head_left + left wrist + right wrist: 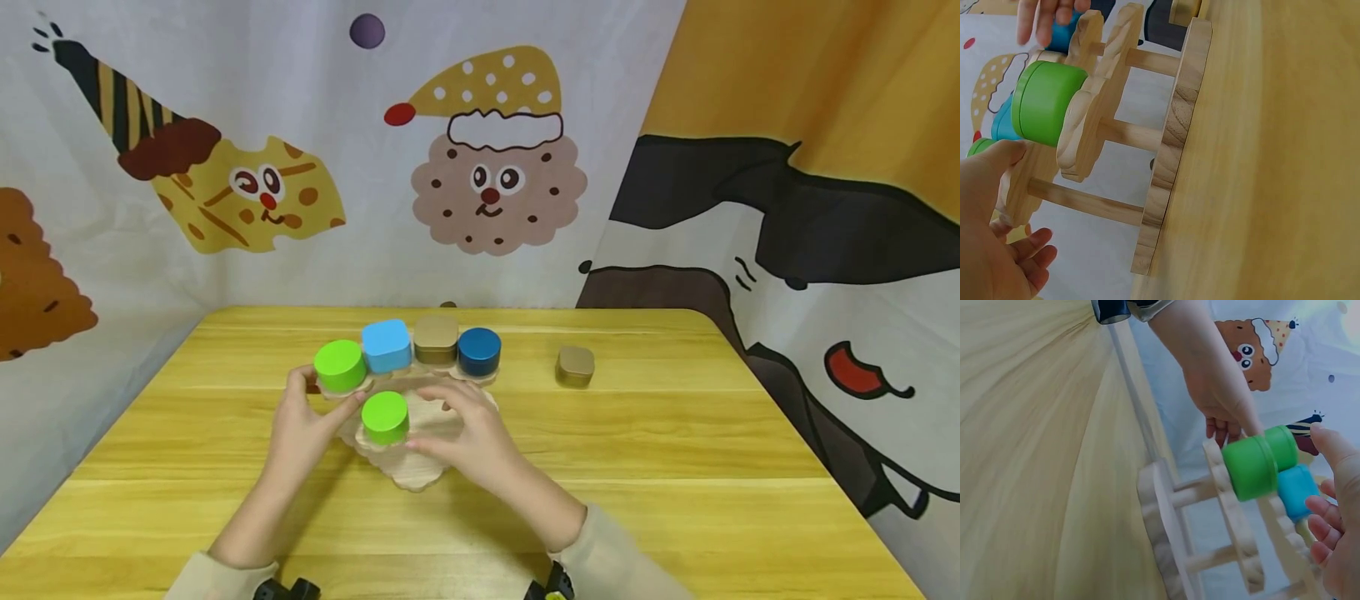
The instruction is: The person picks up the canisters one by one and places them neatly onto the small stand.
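A wooden tiered stand [416, 477] with scalloped edges and dowel posts stands on the table. On its lower tier [1092, 125] sits a green round tin [386, 418], at the left end. The upper tier behind carries a second green round tin [341, 367], a light blue square tin [387, 347], a gold square tin [436, 340] and a dark blue round tin [479, 352]. My left hand [300, 421] grips the left end of the upper tier, thumb on top and fingers around the edge. Just right of the front green tin, my right hand [476, 433] holds nothing, thumb and fingers spread apart.
Another small gold square tin [575, 367] stands by itself on the wooden table [675, 500], right of the stand. A curtain [300, 83] printed with cartoon biscuits and cheese hangs behind the table's far edge.
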`<state>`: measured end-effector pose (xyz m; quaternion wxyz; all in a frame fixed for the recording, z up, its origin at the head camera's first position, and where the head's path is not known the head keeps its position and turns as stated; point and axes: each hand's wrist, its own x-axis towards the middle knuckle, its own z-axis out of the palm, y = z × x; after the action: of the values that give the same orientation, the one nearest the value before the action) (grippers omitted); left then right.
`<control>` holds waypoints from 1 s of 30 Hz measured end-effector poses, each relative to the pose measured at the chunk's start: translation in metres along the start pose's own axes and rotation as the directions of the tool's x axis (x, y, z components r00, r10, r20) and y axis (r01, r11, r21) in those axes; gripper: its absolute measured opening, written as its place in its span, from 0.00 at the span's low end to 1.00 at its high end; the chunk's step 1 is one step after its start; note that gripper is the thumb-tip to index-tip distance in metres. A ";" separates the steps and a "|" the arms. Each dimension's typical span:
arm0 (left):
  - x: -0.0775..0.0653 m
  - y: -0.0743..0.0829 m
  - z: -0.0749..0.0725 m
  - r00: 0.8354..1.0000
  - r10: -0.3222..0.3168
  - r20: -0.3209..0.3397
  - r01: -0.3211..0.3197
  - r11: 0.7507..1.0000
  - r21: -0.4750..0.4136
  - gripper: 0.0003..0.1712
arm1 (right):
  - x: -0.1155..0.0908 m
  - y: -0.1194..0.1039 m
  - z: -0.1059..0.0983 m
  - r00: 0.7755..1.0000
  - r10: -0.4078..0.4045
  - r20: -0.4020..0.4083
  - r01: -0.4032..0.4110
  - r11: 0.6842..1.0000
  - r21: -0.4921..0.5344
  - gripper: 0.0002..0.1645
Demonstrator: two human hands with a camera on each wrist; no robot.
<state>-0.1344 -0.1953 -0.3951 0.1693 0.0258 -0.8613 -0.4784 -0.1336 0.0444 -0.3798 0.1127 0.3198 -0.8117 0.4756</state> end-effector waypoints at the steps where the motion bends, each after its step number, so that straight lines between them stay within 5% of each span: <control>1: 0.000 0.000 0.000 1.000 -0.002 0.000 0.002 1.000 0.000 0.42 | -0.002 -0.001 -0.003 1.000 0.000 0.000 0.000 1.000 0.002 0.35; 15: -0.001 0.000 0.000 1.000 -0.014 0.010 0.014 1.000 -0.009 0.42 | -0.032 0.018 -0.050 1.000 0.013 -0.015 -0.014 0.998 -0.060 0.34; 23: -0.001 0.000 0.000 1.000 -0.021 0.014 0.021 1.000 -0.007 0.43 | -0.044 0.047 -0.081 0.993 -0.093 -0.070 0.080 0.983 -0.165 0.32; 30: -0.001 0.001 0.000 1.000 -0.020 0.014 0.021 1.000 -0.010 0.42 | -0.047 0.069 -0.107 0.994 -0.047 -0.098 0.023 0.971 -0.236 0.30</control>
<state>-0.1331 -0.1945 -0.3941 0.1586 0.0305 -0.8597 -0.4847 -0.1538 0.1776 -0.3957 0.1997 0.2938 -0.8494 0.3902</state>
